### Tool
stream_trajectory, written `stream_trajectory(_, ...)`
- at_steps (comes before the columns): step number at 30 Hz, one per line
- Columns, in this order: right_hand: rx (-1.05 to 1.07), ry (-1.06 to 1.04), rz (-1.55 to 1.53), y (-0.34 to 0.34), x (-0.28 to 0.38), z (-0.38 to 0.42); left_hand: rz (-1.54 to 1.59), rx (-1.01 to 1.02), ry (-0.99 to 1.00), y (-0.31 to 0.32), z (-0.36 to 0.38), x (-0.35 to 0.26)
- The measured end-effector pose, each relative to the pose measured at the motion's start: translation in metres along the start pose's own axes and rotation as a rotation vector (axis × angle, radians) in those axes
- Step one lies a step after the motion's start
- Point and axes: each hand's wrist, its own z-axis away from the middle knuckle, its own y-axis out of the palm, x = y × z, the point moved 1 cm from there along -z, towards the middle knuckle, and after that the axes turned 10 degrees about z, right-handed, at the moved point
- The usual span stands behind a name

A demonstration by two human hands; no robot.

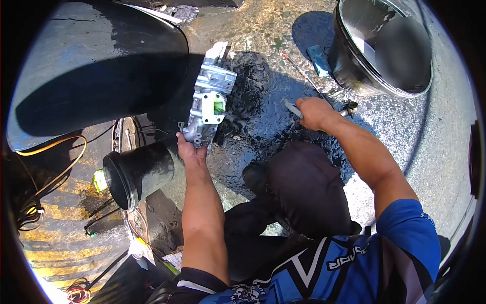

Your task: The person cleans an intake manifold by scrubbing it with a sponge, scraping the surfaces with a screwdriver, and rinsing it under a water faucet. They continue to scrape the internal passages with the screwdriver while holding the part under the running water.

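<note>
My left hand [190, 150] grips the lower end of a silver cast-metal engine part [208, 96] with a green insert, held upright over wet, oily ground. My right hand [314, 112] is closed on a slim tool with a pale handle [292, 108], down on the dark wet patch. A thin rod with a red tip [304, 75] lies just beyond that hand. A small metal fitting [350, 107] sits to its right.
A big black bucket [354, 76] stands at the upper right with a blue scraper [319, 60] beside it. A black funnel-shaped tube [136, 175] lies at left beneath a large dark curved panel [96, 66]. Cables trail at the far left. My dark-trousered knee [304, 187] is in the centre.
</note>
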Motion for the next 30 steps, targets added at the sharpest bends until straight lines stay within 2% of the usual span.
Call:
stream_trajectory(2,-0.062,0.054,-0.019,0.002,-0.006,0.013,0.035,-0.016,0.032,0.004,0.009,0.009)
stream_trajectory(5,0.064,0.247,0.052,0.039,-0.025,0.017,0.049,-0.043,0.087,0.006,0.017,0.022)
stream_trajectory(6,0.157,0.261,0.183,0.059,-0.029,0.010,0.063,-0.033,0.100,0.008,0.017,0.026)
stream_trajectory(9,-0.059,-0.081,0.059,0.019,0.006,0.006,0.095,-0.003,0.108,0.016,0.026,0.030)
stream_trajectory(11,-0.124,-0.219,-0.013,-0.029,0.051,0.002,0.091,-0.045,0.123,0.013,0.022,0.033)
stream_trajectory(13,-0.303,-0.310,-0.255,-0.026,0.088,-0.022,0.097,-0.049,0.116,0.015,0.020,0.034)
stream_trajectory(16,-0.478,-0.462,-0.323,-0.022,0.126,-0.052,0.164,0.068,0.090,0.012,0.010,0.035)
stream_trajectory(18,-0.667,-0.548,-0.353,-0.014,0.138,-0.070,0.143,-0.012,0.119,0.025,0.027,0.034)
stream_trajectory(21,-0.701,-0.536,-0.264,-0.032,0.140,-0.044,0.142,-0.089,0.136,0.027,0.027,0.034)
stream_trajectory(24,-0.755,-0.467,-0.259,-0.022,0.145,-0.079,0.164,-0.051,0.125,0.027,0.029,0.037)
stream_trajectory(27,-0.686,-0.491,-0.236,-0.027,0.152,-0.071,0.172,-0.056,0.118,0.037,0.035,0.036)
stream_trajectory(30,-0.615,-0.394,-0.225,-0.030,0.152,-0.082,0.162,-0.075,0.124,0.040,0.035,0.032)
